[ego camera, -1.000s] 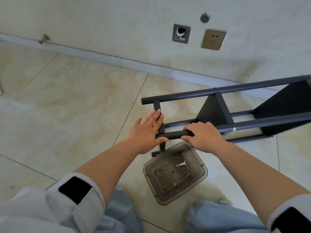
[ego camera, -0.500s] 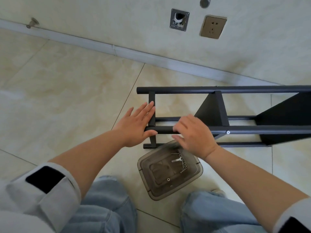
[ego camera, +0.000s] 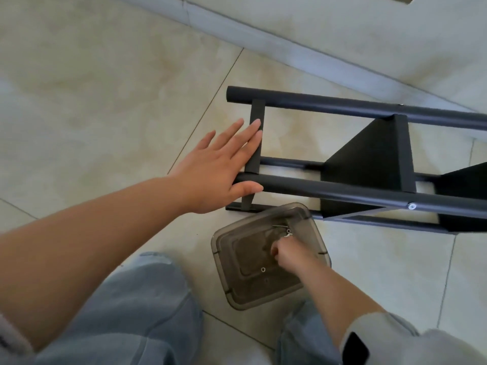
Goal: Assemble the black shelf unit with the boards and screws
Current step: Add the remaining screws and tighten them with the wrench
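Right hand [ego camera: 288, 250]: off the near tube now and down in the smoky plastic tray [ego camera: 268, 255] — half a second ago gripping the rail, so a clear switch from holding to fetching. Fingers curled down among the hardware; can't tell whether anything is pinched yet.
Left hand [ego camera: 218, 169]: same job as before, fingers straight and flat against the end crossbar [ego camera: 255, 143], thumb hooked under the near tube [ego camera: 342, 191]. Pressing, not gripping.
Shelf unit [ego camera: 369, 159]: lying on its side on the floor tiles [ego camera: 105, 101], running off to the right out of view. At least one black board [ego camera: 369, 154] already seated between the tubes, one silver screw head [ego camera: 412, 206] showing in the near tube.
Meaning for the task: probably fetching the next screw or the key — frame steadied one-handed meanwhile, so next fastening likely close to this end.
Tray contents: small washer [ego camera: 262, 269] loose near the middle, a few screws and a pale bit of metal [ego camera: 287, 235] up by the far corner, partly hidden by the knuckles.
Edges: tray's far corner tucked right up against the lower rail [ego camera: 369, 221], possibly touching. Far tube [ego camera: 342, 106] near the skirting board [ego camera: 263, 35], not against it.
Open room: plenty of bare tile off to the left; tight between knees, tray and frame — lifting the hand straight up looks safer than sweeping sideways into the rail.
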